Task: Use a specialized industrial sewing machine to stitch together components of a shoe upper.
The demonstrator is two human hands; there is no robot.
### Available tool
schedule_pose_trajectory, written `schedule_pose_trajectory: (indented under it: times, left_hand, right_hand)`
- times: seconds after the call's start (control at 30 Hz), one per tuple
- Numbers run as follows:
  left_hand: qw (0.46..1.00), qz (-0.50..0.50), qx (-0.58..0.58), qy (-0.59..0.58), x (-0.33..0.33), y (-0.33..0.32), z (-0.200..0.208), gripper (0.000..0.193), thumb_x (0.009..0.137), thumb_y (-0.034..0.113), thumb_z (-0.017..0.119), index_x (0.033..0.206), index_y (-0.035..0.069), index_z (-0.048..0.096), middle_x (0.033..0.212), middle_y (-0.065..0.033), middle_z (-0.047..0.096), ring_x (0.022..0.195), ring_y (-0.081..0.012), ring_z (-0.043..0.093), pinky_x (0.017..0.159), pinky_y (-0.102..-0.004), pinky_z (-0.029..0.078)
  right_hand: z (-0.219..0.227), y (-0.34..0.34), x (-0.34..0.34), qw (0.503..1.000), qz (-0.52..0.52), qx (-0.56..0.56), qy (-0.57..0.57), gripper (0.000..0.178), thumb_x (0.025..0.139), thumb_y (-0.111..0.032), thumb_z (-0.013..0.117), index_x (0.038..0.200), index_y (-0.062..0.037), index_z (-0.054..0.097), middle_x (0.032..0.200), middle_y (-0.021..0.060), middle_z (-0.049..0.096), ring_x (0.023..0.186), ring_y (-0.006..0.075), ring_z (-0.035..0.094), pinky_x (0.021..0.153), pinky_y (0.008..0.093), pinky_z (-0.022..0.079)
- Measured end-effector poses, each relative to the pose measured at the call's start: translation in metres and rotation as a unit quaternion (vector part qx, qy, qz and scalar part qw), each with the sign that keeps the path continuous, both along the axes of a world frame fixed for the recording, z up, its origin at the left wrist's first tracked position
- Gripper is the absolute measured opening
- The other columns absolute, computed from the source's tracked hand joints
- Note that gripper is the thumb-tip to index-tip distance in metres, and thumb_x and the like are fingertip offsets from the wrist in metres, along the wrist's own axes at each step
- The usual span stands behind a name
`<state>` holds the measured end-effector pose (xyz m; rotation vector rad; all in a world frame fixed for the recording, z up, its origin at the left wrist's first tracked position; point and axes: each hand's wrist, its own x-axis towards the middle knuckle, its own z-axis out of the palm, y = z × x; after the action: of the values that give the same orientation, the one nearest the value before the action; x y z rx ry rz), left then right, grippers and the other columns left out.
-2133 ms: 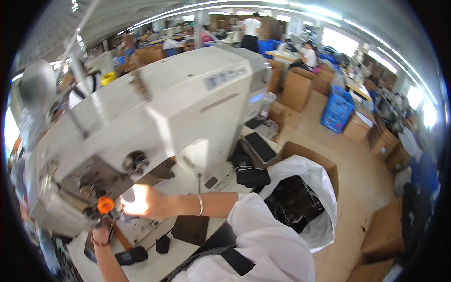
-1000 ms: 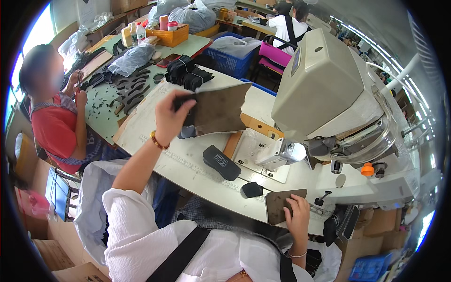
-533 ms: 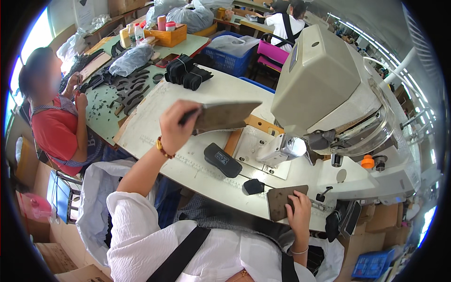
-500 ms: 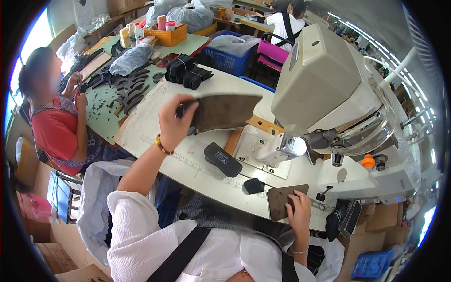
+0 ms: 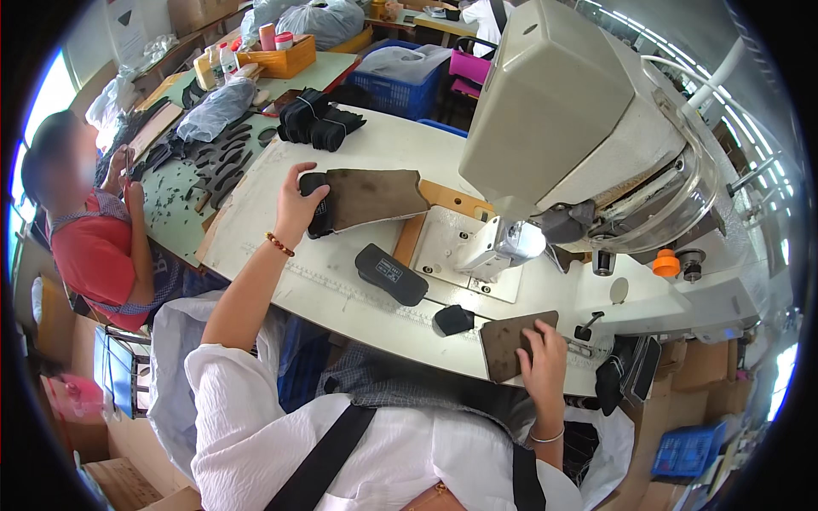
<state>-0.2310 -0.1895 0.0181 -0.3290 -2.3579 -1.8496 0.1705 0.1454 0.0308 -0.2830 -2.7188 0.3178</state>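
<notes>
My left hand (image 5: 298, 204) is at the left end of a brown fabric panel (image 5: 379, 194) with a black end piece, its thumb on the black part. Its fingers are curled about that end, which is low over the white table. Under my right hand (image 5: 544, 362) is a second brown panel (image 5: 501, 349) at the table's front edge; fingers and thumb lie apart on its top. Between the hands sit a black rounded pad (image 5: 390, 274) with pale print and a small black piece (image 5: 454, 320).
A large beige sewing machine (image 5: 562, 111) stands at the right, its metal plate (image 5: 447, 247) near the panel. Strapped black bundles (image 5: 319, 123) lie at the table's far edge. At left a person in red (image 5: 98, 255) works at a green table (image 5: 175, 204) strewn with dark cut pieces.
My left hand has lowered the brown panel with the black end toward the table, slightly leftward. My right hand stays on the other panel. The whole view has shifted a little.
</notes>
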Motion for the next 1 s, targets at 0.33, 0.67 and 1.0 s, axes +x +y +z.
schedule_pose_trajectory:
  times: [0.33,0.67,1.0]
  left_hand:
    - [0.988,-0.049,-0.146,-0.030,-0.052,-0.018,0.007,0.051,0.102,0.051,0.065,0.133,0.011,0.071,0.123,-0.0154,0.074,0.114,-0.0267,0.068,0.099,-0.0361,0.052]
    - [0.989,-0.088,0.078,-0.084,-0.023,-0.019,-0.023,0.053,0.103,0.048,0.066,0.140,0.010,0.065,0.125,-0.0090,0.070,0.114,-0.0143,0.061,0.099,-0.0285,0.047]
    - [0.998,-0.029,-0.034,-0.037,-0.037,-0.001,-0.030,0.056,0.098,0.045,0.072,0.142,0.011,0.061,0.128,-0.0205,0.065,0.119,-0.0290,0.063,0.101,-0.0380,0.050]
  right_hand:
    - [0.051,-0.098,-0.185,0.968,0.230,-0.051,0.086,0.074,0.081,-0.014,0.084,0.145,-0.0037,0.049,0.147,0.0288,0.044,0.128,0.0487,0.051,0.106,0.0524,0.048]
    - [0.009,-0.104,-0.315,0.984,0.088,-0.124,-0.094,0.127,0.061,-0.048,0.100,0.164,-0.0278,0.029,0.165,0.0397,0.017,0.144,0.0614,0.037,0.111,0.0578,0.048]
    - [0.023,-0.131,-0.325,0.986,0.041,-0.092,-0.131,0.113,0.065,-0.061,0.093,0.159,-0.0224,0.043,0.157,0.0360,0.034,0.133,0.0497,0.058,0.106,0.0503,0.053]
